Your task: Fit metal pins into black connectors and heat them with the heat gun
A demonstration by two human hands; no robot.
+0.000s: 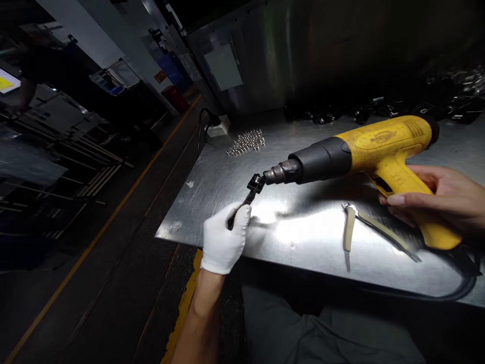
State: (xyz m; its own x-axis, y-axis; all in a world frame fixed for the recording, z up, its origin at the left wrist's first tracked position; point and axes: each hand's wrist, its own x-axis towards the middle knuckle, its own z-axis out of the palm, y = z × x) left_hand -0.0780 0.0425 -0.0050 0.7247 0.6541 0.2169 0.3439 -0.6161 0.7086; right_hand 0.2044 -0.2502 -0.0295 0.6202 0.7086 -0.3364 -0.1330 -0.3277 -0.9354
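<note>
My right hand (435, 194), bare, is wrapped round the handle of a yellow heat gun (386, 144) with a black front and a stepped metal nozzle pointing left. White-gloved, my left hand (225, 237) is closed on a small dark part (256, 183) with a narrow dark stem; the glove hides the lower end. The part's blocky head sits right at the nozzle tip; whether they touch I cannot tell. Below the heat gun, pliers (356, 212) with cream-coloured handles lie spread on the metal table (212, 202).
Small shiny metal pieces (248, 142) stand in rows near the back. Behind them is a power socket block (219, 126) with a black plug. Dark parts (326, 114) line the table's rear. A black cable (450, 296) curves along the front right. A person (56, 76) stands at far left.
</note>
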